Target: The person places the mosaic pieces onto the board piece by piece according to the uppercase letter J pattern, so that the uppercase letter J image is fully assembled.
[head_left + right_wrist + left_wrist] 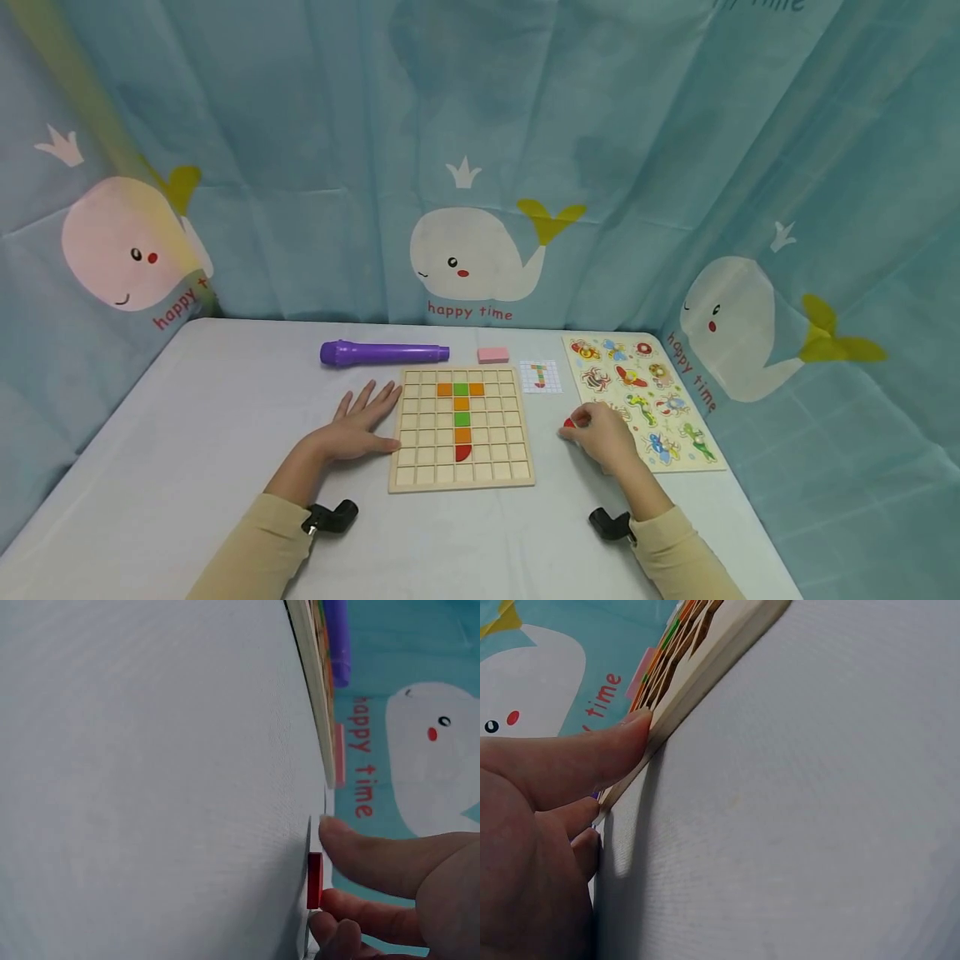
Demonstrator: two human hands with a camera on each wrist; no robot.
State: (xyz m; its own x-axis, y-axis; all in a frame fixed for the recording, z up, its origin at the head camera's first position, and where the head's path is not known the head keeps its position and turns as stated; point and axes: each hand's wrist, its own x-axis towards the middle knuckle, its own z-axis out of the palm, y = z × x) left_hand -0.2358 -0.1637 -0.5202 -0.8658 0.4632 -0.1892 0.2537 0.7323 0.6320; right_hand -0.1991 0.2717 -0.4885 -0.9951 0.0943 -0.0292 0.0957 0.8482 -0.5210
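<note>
A square wooden grid board (427, 487) lies mid-table. Orange and green square tiles (461, 419) form a T in it, with a red quarter-round tile (463, 453) at the foot of the stem. My left hand (351, 433) is spread flat at the board's left side, its thumb and fingertips touching the edge, as the left wrist view also shows. To the right of the board, my right hand (603, 435) pinches a small red tile (315, 880) low at the tabletop. Fingers cover part of this tile in the head view.
A small pattern card (541, 377) with a similar T lies beyond the board's right corner. Behind the board are a purple microphone-shaped tube (386, 354) and a pink block (492, 356). An insect-picture board (675, 417) lies at the right, partly under my right hand.
</note>
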